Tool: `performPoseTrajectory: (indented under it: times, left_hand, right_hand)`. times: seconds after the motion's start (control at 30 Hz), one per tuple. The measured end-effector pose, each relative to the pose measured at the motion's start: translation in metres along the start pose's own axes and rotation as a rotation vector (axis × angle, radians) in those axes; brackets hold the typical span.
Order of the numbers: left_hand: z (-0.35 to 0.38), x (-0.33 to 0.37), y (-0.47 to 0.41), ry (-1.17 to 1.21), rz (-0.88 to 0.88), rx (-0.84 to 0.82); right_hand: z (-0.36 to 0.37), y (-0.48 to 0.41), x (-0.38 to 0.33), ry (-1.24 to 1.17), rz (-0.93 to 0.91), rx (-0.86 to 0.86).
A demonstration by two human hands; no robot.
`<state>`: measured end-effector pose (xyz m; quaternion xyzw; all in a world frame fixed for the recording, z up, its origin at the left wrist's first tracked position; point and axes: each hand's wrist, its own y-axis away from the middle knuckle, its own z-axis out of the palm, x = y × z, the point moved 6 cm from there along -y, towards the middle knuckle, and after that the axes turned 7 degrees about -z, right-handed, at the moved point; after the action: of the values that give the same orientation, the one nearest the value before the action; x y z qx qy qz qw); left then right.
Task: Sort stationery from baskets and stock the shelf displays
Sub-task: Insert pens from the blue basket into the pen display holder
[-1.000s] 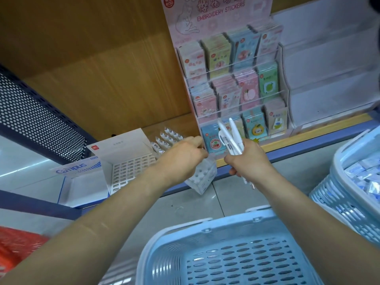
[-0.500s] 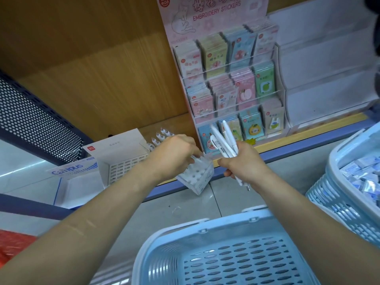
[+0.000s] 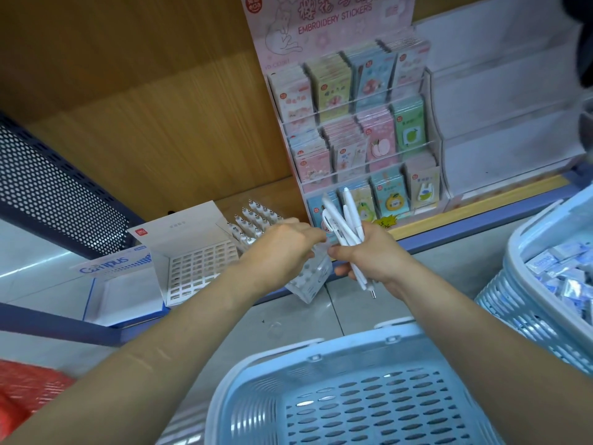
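Observation:
My right hand grips a bundle of white pens, their caps pointing up in front of the sticker rack. My left hand holds a small clear pen holder with round holes, tilted over the shelf's front edge; its fingertips meet the right hand's thumb. On the wooden shelf behind stands a white display box with a slotted grid, and beside it rows of white pens stand upright.
A pink embroidery-sticker rack fills the shelf's middle, with an empty clear tiered stand to its right. A blue basket sits below my arms, another basket of packets at right. A Campus box is at left.
Both hands have stayed close together in front of the shelf edge; the left hand's fingers have closed in toward the right hand and the pens. The view shifted slightly.

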<state>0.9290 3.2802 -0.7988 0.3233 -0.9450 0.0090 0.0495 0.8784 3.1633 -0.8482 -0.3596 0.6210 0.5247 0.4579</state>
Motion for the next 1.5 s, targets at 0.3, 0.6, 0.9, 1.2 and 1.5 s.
performPoseTrajectory:
  times: [0.3, 0.6, 0.9, 1.2, 1.5]
  left_hand:
    - [-0.021, -0.013, -0.001, 0.229, -0.259, 0.173]
    - [-0.008, -0.018, -0.002, 0.293, -0.343, 0.114]
    - [-0.021, 0.000, 0.008, 1.261, -0.662, 0.147]
    - [-0.028, -0.003, 0.000, 1.410, -0.633, 0.308]
    - [-0.043, -0.025, -0.007, 1.574, -0.704, 0.353]
  right_hand:
    - [-0.003, -0.003, 0.000, 0.228, -0.090, 0.057]
    - [0.000, 0.003, -0.015, 0.732, -0.229, 0.162]
    - [0.000, 0.015, -0.036, 0.792, -0.346, 0.265]
    - [0.001, 0.022, -0.042, 0.612, -0.396, 0.149]
    - [-0.003, 0.027, -0.024, 0.254, -0.245, -0.042]
